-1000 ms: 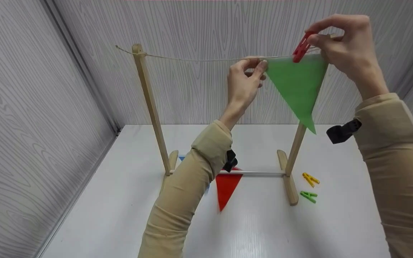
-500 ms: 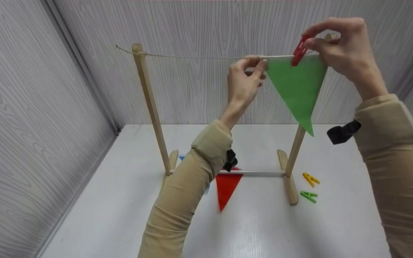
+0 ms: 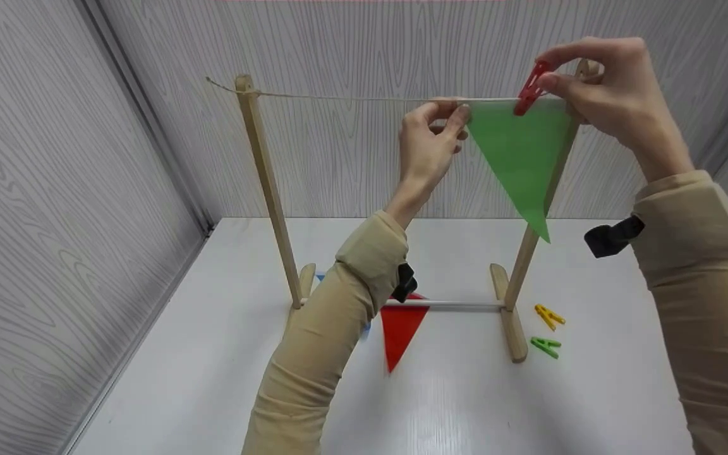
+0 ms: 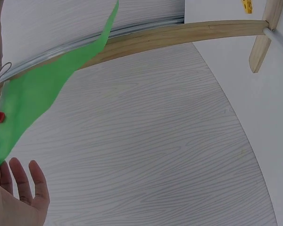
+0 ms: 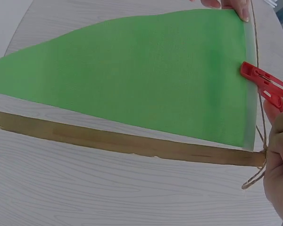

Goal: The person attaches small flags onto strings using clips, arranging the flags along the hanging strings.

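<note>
A green triangular flag (image 3: 519, 151) hangs point-down against the string (image 3: 339, 98), near the right post. My left hand (image 3: 430, 142) pinches the flag's upper left corner at the string between thumb and finger; its other fingers spread loosely in the left wrist view. With thumb and forefinger, my right hand (image 3: 623, 95) pinches the handles of a red clothespin (image 3: 531, 88). In the right wrist view the jaws of the red clothespin (image 5: 262, 82) overlap the flag's pale top edge, across the string. The green flag (image 5: 146, 75) fills much of that view.
The string spans the left post (image 3: 266, 189) and right post (image 3: 525, 259) of a wooden stand, joined low by a white bar (image 3: 465, 305). A red flag (image 3: 403, 332) and a partly hidden blue flag lie on the white table. Yellow (image 3: 550, 315) and green (image 3: 546, 345) clothespins lie right.
My right hand has lowered slightly, and the red clothespin has shifted only a little. The string has drawn straighter and the flag's tip has swung slightly left. My left hand stays at the corner.
</note>
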